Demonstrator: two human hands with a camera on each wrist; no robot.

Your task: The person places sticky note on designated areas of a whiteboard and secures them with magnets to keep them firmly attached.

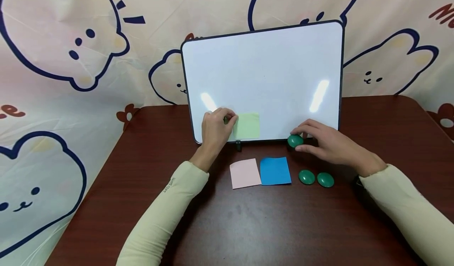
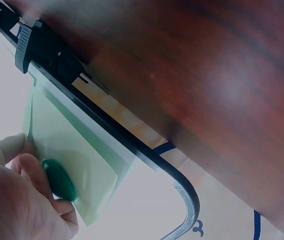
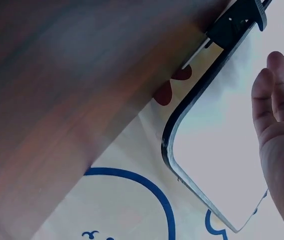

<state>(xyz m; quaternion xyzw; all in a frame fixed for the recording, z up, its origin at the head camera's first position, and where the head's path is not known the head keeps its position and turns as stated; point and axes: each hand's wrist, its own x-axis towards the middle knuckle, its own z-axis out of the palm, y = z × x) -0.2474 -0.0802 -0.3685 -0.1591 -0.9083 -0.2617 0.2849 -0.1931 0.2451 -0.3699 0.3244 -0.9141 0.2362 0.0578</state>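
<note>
My left hand (image 1: 217, 126) is at the lower left of the whiteboard (image 1: 262, 77), thumb and finger pinching the left edge of a pale green sticky note (image 1: 247, 126). In the left wrist view, a green oval magnet (image 2: 59, 180) shows beside the curled fingers, over another pale green sheet (image 2: 76, 155); the hand hides much of this sheet in the head view. My right hand (image 1: 324, 142) holds a green magnet (image 1: 295, 141) between thumb and fingers at the board's bottom edge. The right wrist view shows that hand (image 3: 282, 110) with only a sliver of green.
A pink sticky note (image 1: 245, 173) and a blue sticky note (image 1: 275, 171) lie side by side on the brown table (image 1: 248, 226). Right of them rest two green magnets (image 1: 306, 177). Black clips (image 2: 56, 55) sit along the board's lower edge. Behind hangs a patterned cloth (image 1: 159, 6).
</note>
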